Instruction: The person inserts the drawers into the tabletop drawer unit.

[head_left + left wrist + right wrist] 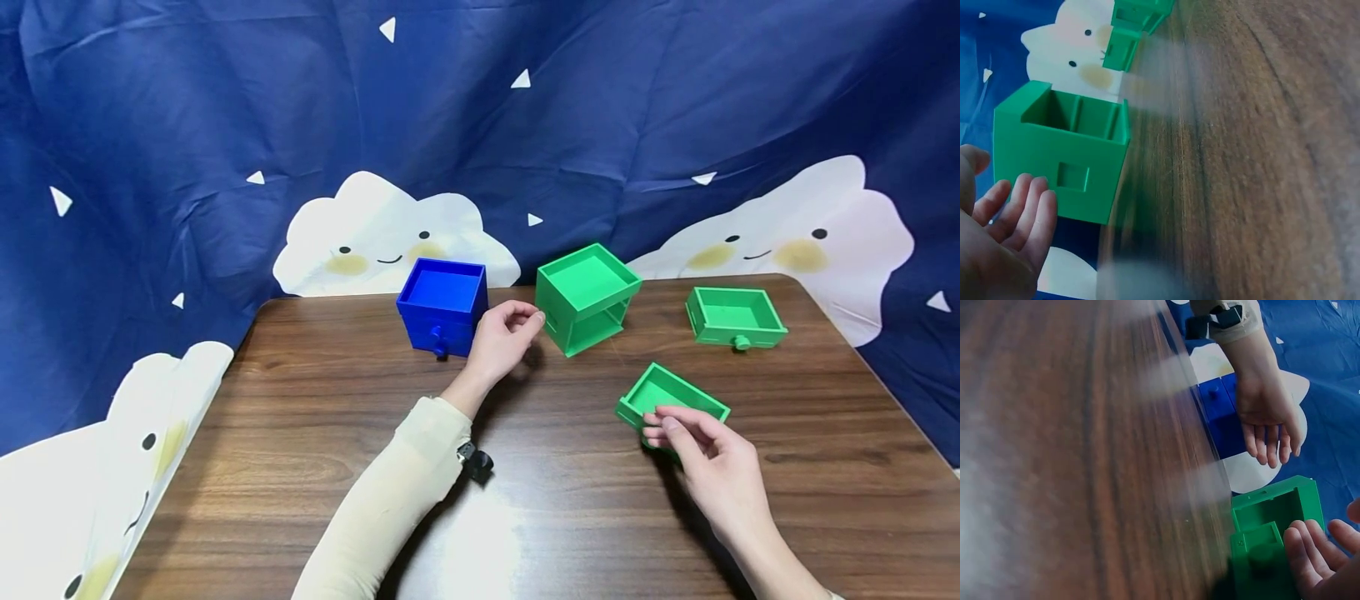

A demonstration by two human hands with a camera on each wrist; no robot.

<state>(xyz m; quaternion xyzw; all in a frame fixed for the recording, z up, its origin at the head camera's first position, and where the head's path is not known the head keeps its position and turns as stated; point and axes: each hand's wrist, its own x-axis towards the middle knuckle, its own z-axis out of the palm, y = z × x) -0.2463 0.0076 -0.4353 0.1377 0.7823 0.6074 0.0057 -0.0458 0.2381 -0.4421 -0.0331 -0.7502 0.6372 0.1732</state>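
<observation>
A green cabinet (589, 287) with a tray-like top and an uncovered front stands at the back middle of the table. Beside its left wall, my left hand (501, 342) holds nothing, its thumb apart from the fingers in the left wrist view; whether a fingertip touches the wall I cannot tell. Nearer me and to the right lies a loose green drawer (660, 389). My right hand (712, 462) is at the drawer's front, covering part of it. In the right wrist view its fingers (1313, 550) are fairly straight, the thumb apart; contact with the drawer is unclear.
Left of my left hand stands a blue cabinet (442, 304) with a knob on its front. A second green drawer (735, 317) rests at the back right, its knob facing me. Behind the wooden table (315, 433) hangs a blue cloth (450, 108) with clouds.
</observation>
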